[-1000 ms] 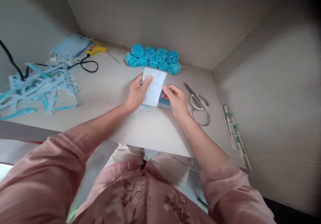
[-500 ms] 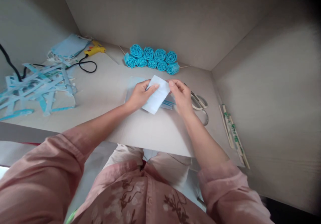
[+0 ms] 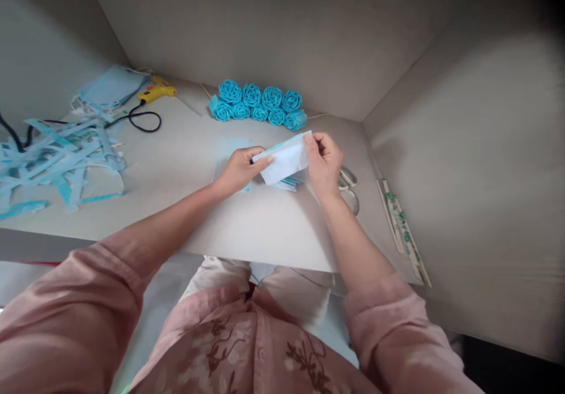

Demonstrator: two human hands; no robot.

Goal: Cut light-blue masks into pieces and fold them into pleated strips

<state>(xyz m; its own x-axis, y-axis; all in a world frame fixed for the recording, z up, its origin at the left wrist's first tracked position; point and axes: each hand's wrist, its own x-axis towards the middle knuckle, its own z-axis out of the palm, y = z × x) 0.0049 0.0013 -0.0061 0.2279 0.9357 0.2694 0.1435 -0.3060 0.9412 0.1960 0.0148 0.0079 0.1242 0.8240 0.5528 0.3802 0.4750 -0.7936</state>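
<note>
While both hands, closed in pinches, hold a pale sheet, sticks lie with green-printed wrapping at right.

Dim, diffuse light leaves the surface palest at lower centre, with a soft shadow just below my right hand. The back wall looks murky, the upper right corner black; wide-angle stretch swells my sleeves.
</note>
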